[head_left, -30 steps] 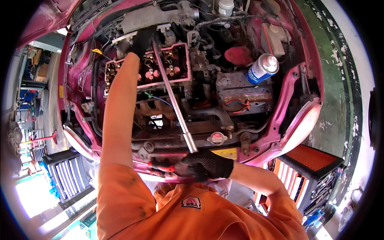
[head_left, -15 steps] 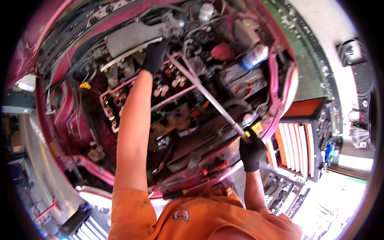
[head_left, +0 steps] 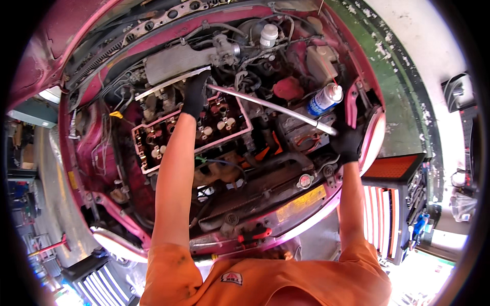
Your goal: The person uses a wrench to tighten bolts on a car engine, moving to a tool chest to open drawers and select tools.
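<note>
A long silver-barred wrench [head_left: 275, 107] slants across the engine bay. My right hand [head_left: 348, 140], in a black glove, is closed round its handle end over the right side of the bay. At the other end, my black-gloved left hand [head_left: 196, 94] is wrapped over the wrench's head, which it hides along with whatever sits below. Under that hand lies the open cylinder head [head_left: 224, 124], its valve gear bare inside a pale pink rim. Behind it, close to my left fingers, are a pale metal flange edge and the grey intake manifold [head_left: 173, 64].
A blue and white spray can [head_left: 325, 99] stands beside the wrench, near the battery [head_left: 306, 132]. Red-handled pliers [head_left: 255, 235] lie on the front crossmember. A white-capped reservoir [head_left: 269, 35] is at the back. An orange-topped tool cabinet [head_left: 390, 170] stands right of the car.
My right hand has swung the wrench handle away from the front edge, toward the back right. My left hand stays at the wrench's head. The whole view has shifted slightly.
</note>
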Available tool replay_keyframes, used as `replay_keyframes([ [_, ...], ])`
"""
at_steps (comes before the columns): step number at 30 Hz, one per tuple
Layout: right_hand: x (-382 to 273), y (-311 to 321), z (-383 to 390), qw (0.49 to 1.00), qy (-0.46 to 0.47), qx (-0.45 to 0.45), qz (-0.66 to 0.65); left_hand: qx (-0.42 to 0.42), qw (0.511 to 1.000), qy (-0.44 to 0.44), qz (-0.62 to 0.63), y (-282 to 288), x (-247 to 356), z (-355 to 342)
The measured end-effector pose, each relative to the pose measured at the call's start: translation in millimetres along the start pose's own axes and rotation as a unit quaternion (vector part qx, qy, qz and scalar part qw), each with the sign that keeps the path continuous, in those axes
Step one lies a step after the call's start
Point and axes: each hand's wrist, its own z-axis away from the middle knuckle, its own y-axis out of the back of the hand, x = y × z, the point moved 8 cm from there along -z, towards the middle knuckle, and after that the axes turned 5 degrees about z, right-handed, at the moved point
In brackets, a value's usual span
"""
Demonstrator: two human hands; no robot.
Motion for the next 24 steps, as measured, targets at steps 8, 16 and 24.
replay_keyframes([
  [8, -32, 38, 60, 0.991, -0.078, -0.103, -0.017, -0.009, 0.998, -0.059, -0.028, -43, 60, 24],
  [16, -250, 88, 178, 0.631, -0.194, -0.537, -0.524, -0.113, 0.99, -0.033, -0.083, -23, 31, 6],
  [24, -472, 71, 186, 0.437, -0.012, -0.441, -0.784, -0.277, 0.948, 0.092, -0.126, -39, 17, 0],
])
